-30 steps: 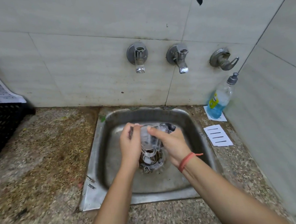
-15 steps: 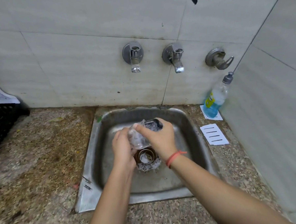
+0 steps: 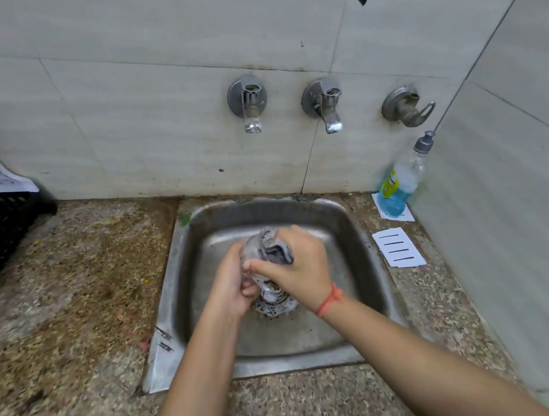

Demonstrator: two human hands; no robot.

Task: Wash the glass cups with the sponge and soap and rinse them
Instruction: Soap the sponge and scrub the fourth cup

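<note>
Beneath 3 wall taps [image 3: 325, 105], over steel sink [image 3: 359, 238]: gripping glass cup [image 3: 252, 256] in left hand [image 3: 229, 281], squeezing sponge [image 3: 277, 249] in right hand [image 3: 303, 263].

Blue soap bottle [image 3: 398, 182], speckled brown counter [image 3: 73, 282], grey sponge [image 3: 273, 249].

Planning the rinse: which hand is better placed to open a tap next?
Probably the right hand: it holds only the sponge and sits below the middle tap, while the left hand grips the glass cup.
</note>
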